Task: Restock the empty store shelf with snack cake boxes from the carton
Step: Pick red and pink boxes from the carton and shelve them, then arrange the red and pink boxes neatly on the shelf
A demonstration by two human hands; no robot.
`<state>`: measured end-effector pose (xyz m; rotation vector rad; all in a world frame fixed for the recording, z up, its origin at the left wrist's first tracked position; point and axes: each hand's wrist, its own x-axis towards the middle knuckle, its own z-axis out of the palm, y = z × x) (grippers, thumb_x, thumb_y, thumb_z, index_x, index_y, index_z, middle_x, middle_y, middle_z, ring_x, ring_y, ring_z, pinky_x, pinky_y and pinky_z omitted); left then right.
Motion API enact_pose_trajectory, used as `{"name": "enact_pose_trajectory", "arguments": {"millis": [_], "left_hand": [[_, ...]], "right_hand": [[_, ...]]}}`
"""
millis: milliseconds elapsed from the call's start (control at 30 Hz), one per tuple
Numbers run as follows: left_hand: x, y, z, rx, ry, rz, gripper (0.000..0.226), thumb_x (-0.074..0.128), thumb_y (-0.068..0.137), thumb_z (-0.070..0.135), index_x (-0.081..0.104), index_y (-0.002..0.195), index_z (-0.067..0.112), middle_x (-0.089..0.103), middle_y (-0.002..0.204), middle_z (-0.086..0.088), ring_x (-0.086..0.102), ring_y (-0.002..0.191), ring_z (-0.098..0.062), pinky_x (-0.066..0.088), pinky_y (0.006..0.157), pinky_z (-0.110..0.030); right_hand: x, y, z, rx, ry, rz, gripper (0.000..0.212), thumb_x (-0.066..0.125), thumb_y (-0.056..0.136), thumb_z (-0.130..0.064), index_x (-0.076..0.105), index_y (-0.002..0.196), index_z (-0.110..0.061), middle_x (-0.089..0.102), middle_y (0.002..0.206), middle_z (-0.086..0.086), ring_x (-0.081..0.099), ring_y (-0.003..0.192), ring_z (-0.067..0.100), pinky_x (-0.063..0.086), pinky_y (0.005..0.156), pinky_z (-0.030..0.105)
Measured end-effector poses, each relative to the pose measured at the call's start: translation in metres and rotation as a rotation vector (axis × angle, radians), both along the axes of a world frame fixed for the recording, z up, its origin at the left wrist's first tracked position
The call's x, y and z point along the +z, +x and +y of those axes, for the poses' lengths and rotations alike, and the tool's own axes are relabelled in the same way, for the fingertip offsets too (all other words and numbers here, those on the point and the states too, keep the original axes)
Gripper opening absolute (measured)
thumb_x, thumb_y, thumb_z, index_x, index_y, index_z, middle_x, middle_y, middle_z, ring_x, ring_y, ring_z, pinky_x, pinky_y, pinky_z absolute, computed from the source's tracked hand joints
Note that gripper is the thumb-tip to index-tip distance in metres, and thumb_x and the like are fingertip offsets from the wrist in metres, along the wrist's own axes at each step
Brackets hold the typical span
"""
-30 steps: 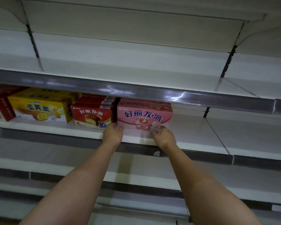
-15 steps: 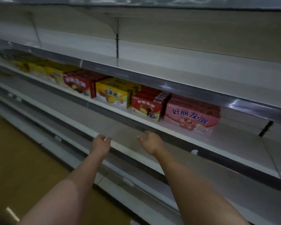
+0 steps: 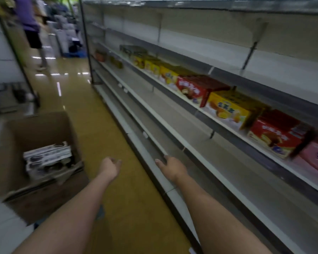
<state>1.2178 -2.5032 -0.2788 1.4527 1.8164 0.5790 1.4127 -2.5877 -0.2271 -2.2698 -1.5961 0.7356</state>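
Head view, blurred. Left hand (image 3: 111, 165) at 6 o'clock, fingers relaxed, holding nothing, over yellow floor (image 3: 103, 129). Right hand (image 3: 173, 166) just beside, at 5 o'clock, fingers loose, empty, above low shelf edge (image 3: 154, 162). Carton (image 3: 42, 129) at 9 o'clock, white-black boxes (image 3: 47, 154) inside. Snack cake boxes (image 3: 228, 107) in row on shelf (image 3: 218, 123) at 3 o'clock: yellow, red, pink.

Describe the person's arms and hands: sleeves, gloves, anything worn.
Both forearms are bare as far as the frame shows, with no sleeves in view. The left hand and right hand wear no gloves; no watch, ring or bracelet shows, though the picture is blurred.
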Motion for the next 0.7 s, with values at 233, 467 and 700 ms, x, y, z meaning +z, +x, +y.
{"name": "enact_pose_trajectory", "arguments": {"millis": [233,467,700], "left_hand": [[-0.015,-0.148,0.019,0.130,-0.001,0.209,0.036,0.047,0.098,0.036,0.055,0.123,0.012,0.058,0.127,-0.010,0.055,0.115,-0.031,0.045,0.090,-0.033],[-0.030,-0.234,0.035,0.262,-0.050,0.206,0.036,0.048,0.098,0.034,0.054,0.127,0.014,0.060,0.122,-0.009,0.058,0.108,-0.027,0.048,0.083,-0.032],[-0.054,-0.296,0.072,0.390,-0.090,0.223,0.039,0.051,0.095,0.036,0.051,0.129,0.017,0.056,0.127,-0.008,0.055,0.113,-0.027,0.046,0.097,-0.042]], "right_hand": [[-0.026,-0.128,0.066,0.185,-0.072,-0.015,0.071,0.038,0.094,-0.061,0.035,0.147,-0.015,0.044,0.147,0.008,0.044,0.132,0.027,0.040,0.106,0.040],[-0.045,-0.214,0.124,0.372,-0.126,0.022,0.071,0.039,0.097,-0.055,0.029,0.150,-0.009,0.035,0.153,0.009,0.035,0.139,0.026,0.033,0.109,0.035],[-0.062,-0.283,0.203,0.542,-0.132,-0.005,0.066,0.039,0.099,-0.049,0.029,0.149,-0.007,0.040,0.149,0.012,0.039,0.136,0.026,0.036,0.105,0.032]]}}
